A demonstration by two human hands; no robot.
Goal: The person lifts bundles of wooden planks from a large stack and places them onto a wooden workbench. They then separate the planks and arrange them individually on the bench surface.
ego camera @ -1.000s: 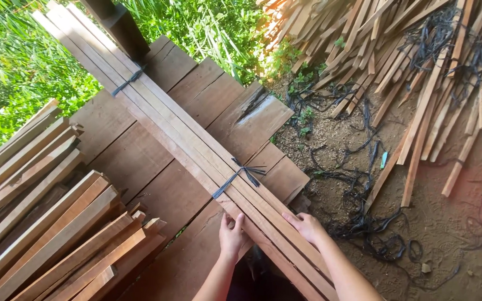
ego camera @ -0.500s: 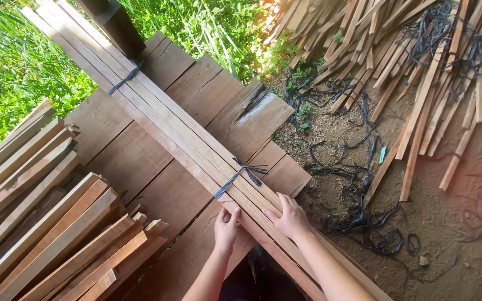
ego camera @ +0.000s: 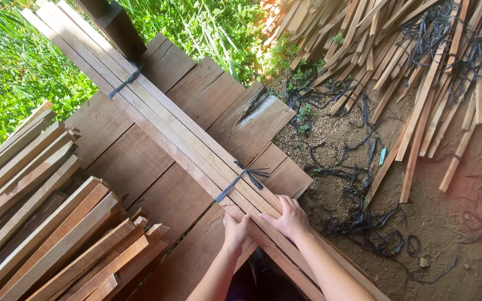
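1. Two bare arms come in from the bottom of the picture.
2. The left hand (ego camera: 234, 233) has no glove and no ring that can be seen.
3. The right hand (ego camera: 290, 218) is bare too, with short nails.
4. No sleeves show on the arms.
5. No watch or band is on either wrist.

A rough plank platform (ego camera: 140, 161) carries a tied slat bundle (ego camera: 185, 139) lying diagonally.
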